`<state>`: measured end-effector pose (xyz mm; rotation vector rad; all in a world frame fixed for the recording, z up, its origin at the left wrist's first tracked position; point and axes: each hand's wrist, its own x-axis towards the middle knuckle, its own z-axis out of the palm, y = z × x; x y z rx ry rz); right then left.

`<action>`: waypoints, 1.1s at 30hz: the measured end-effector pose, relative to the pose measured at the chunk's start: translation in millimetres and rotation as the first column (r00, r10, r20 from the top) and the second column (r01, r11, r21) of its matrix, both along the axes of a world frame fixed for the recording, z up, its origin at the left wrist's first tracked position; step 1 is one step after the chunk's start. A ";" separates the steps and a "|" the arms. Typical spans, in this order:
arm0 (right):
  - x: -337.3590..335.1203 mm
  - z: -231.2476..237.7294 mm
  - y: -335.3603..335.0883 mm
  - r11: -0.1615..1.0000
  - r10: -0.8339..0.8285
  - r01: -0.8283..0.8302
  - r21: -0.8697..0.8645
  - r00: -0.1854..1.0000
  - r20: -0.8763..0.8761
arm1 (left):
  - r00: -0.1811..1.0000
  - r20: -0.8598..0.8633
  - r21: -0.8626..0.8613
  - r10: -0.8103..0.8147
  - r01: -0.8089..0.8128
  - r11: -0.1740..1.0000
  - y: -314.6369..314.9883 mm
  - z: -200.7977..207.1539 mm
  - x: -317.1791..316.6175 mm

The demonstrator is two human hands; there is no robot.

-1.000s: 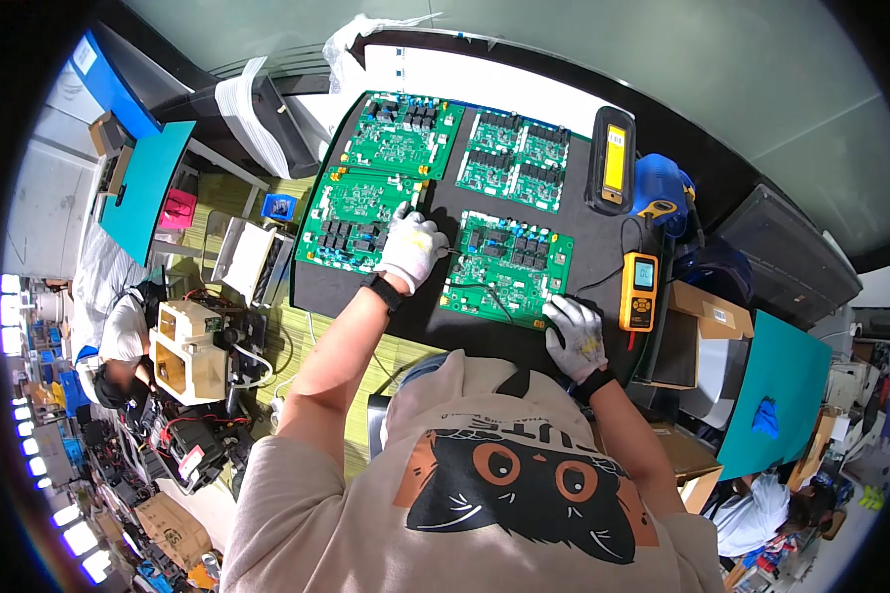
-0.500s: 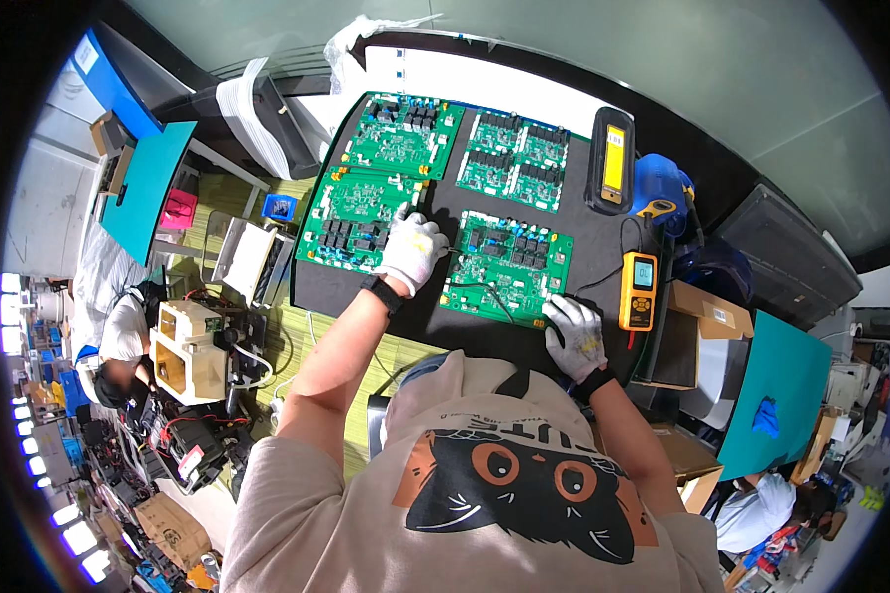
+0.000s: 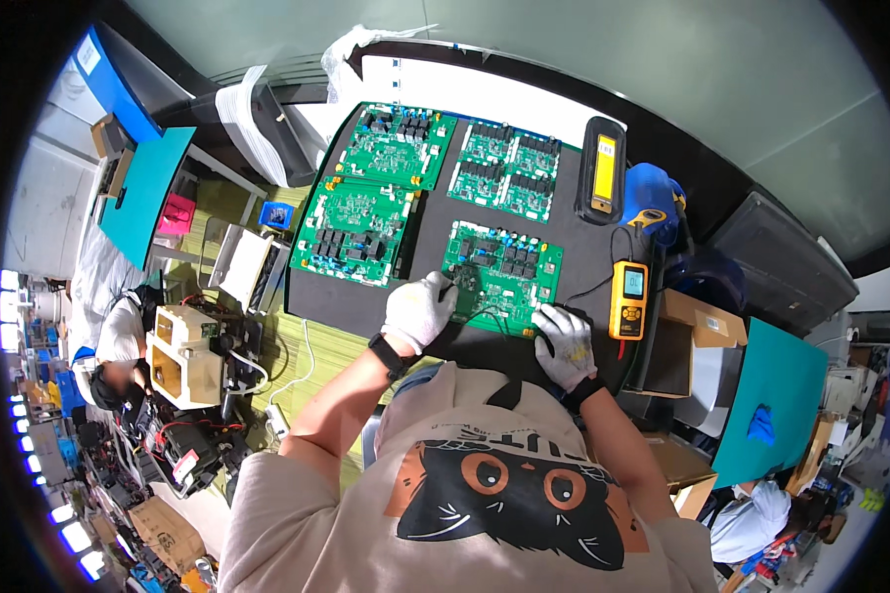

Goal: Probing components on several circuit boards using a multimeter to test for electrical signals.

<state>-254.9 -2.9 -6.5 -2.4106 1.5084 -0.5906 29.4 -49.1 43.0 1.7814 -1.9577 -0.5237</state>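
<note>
A green circuit board (image 3: pixel 504 282) with black relays lies on the dark table mat in front of me. At its left edge my left hand (image 3: pixel 420 311), in a white glove, is closed in a pinch on a thin probe, whose tip is hard to see. A black lead (image 3: pixel 491 314) loops over the lower part of this board. My right hand (image 3: pixel 566 346), gloved too, rests with fingers stretched out at the board's lower right corner. Right of the board stands a yellow handheld meter (image 3: pixel 629 299) with a lit display and a dark lead toward the board.
Two larger green boards, an upper one (image 3: pixel 396 148) and a lower one (image 3: pixel 354 232), lie at the left. A panel of small boards (image 3: pixel 504 170) sits at the back. A black-and-yellow device (image 3: pixel 601 173), a blue tool (image 3: pixel 653 203) and a cardboard box (image 3: pixel 697 326) stand right.
My left hand has moved from the lower left board toward me and right, to the near board's left edge. My right hand stays at the corner; the whole view has shifted slightly.
</note>
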 end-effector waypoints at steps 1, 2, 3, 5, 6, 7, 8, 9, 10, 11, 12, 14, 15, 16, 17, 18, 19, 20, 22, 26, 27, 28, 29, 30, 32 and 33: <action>0.5 0.7 -0.3 1.000 0.005 -0.005 -0.003 1.000 0.009 | 1.000 -0.020 0.002 0.023 -0.023 1.000 3.4 -6.0 -3.5; 0.7 1.0 -0.5 1.000 0.010 -0.010 -0.007 1.000 0.019 | 0.998 -0.040 0.005 0.046 -0.046 0.999 5.8 -12.5 -7.0; 0.3 0.3 -0.5 1.000 0.011 -0.011 -0.006 1.000 0.015 | 0.997 -0.039 0.014 0.061 -0.061 0.998 7.7 -18.3 -10.6; -0.1 -1.3 -0.3 1.000 0.008 -0.008 -0.005 1.000 0.013 | 0.996 -0.038 0.037 0.084 -0.083 0.996 9.5 -24.2 -19.3; -0.4 -2.0 -0.1 1.000 0.007 -0.007 -0.004 1.000 0.013 | 0.995 -0.033 0.044 0.096 -0.094 0.995 10.5 -26.6 -23.0; -1.2 -2.6 0.1 1.000 0.008 -0.008 0.002 1.000 0.014 | 0.994 -0.029 0.050 0.105 -0.104 0.993 10.1 -26.5 -27.2; -2.1 -3.2 0.4 1.000 0.008 -0.008 0.007 1.000 0.014 | 0.993 -0.024 0.055 0.115 -0.113 0.992 9.5 -26.0 -31.0; -3.1 -3.7 0.8 1.000 0.009 -0.009 0.013 1.000 0.015 | 0.992 0.006 0.086 0.125 -0.126 0.988 8.7 -24.9 -34.0; -3.7 -3.6 0.7 1.000 0.010 -0.010 0.018 1.000 0.017 | 0.991 -0.001 0.078 0.136 -0.135 0.988 7.6 -23.9 -36.4; -4.4 -3.5 0.8 1.000 0.019 -0.020 0.018 0.999 0.032 | 0.989 -0.009 0.071 0.146 -0.145 0.987 6.5 -23.2 -38.6; -5.4 -3.2 1.0 0.999 0.028 -0.029 0.017 0.998 0.047 | 0.988 -0.017 0.063 0.156 -0.155 0.986 6.0 -22.1 -41.1; -7.1 2.6 -0.2 0.996 0.059 -0.062 0.066 0.997 0.046 | 0.981 -0.075 0.005 0.179 -0.179 0.984 5.8 -21.5 -43.9; -9.2 6.3 -0.8 0.990 0.081 -0.084 0.115 0.996 0.031 | 0.978 -0.094 -0.006 0.184 -0.185 0.983 4.9 -28.2 -43.9; -11.7 10.7 -1.8 0.981 0.104 -0.105 0.165 0.994 0.016 | 0.975 -0.114 -0.016 0.189 -0.192 0.981 4.4 -29.3 -45.7; -14.5 14.4 -3.5 0.971 0.127 -0.126 0.202 0.992 0.009 | 0.974 -0.111 -0.002 0.199 -0.200 0.980 5.0 -30.0 -47.8; -17.5 17.9 -5.4 0.960 0.150 -0.146 0.238 0.989 0.003 | 0.972 -0.107 0.011 0.208 -0.208 0.978 5.8 -30.5 -50.0; -21.2 20.8 -5.5 0.947 0.172 -0.164 0.275 0.985 -0.003 | 0.971 -0.105 0.025 0.216 -0.215 0.976 6.3 -27.5 -53.5; -24.6 23.9 -4.4 0.943 0.182 -0.169 0.286 0.983 -0.019 | 0.971 -0.094 0.039 0.218 -0.215 0.976 8.0 -24.2 -57.4; -30.4 28.3 -2.3 0.935 0.207 -0.182 0.304 0.977 -0.049 | 0.972 -0.072 0.066 0.225 -0.220 0.973 13.8 -16.4 -65.3; -49.7 22.5 6.8 0.945 0.243 -0.222 0.240 0.968 -0.064 | 0.955 -0.221 0.100 0.197 -0.179 0.979 26.2 -27.0 -74.0; -53.9 17.9 9.8 0.948 0.253 -0.235 0.212 0.965 -0.063 | 0.952 -0.247 0.090 0.181 -0.163 0.982 29.2 -28.1 -75.1; -56.1 17.0 11.6 0.951 0.264 -0.249 0.184 0.963 -0.062 | 0.948 -0.274 0.079 0.165 -0.148 0.986 31.6 -28.5 -76.0; -58.1 16.2 13.6 0.951 0.275 -0.261 0.167 0.959 -0.064 | 0.942 -0.283 0.092 0.178 -0.158 0.983 33.3 -29.1 -76.6; -59.8 15.2 15.5 0.950 0.286 -0.274 0.150 0.956 -0.067 | 0.940 -0.280 0.102 0.194 -0.172 0.980 35.1 -29.4 -76.8; -62.2 14.2 16.9 0.945 0.307 -0.299 0.134 0.951 -0.037 | 0.936 -0.271 0.113 0.224 -0.200 0.973 35.5 -25.5 -76.3; -64.1 12.7 18.4 0.940 0.316 -0.312 0.137 0.949 -0.006 | 0.935 -0.274 0.110 0.227 -0.204 0.973 36.8 -24.1 -75.5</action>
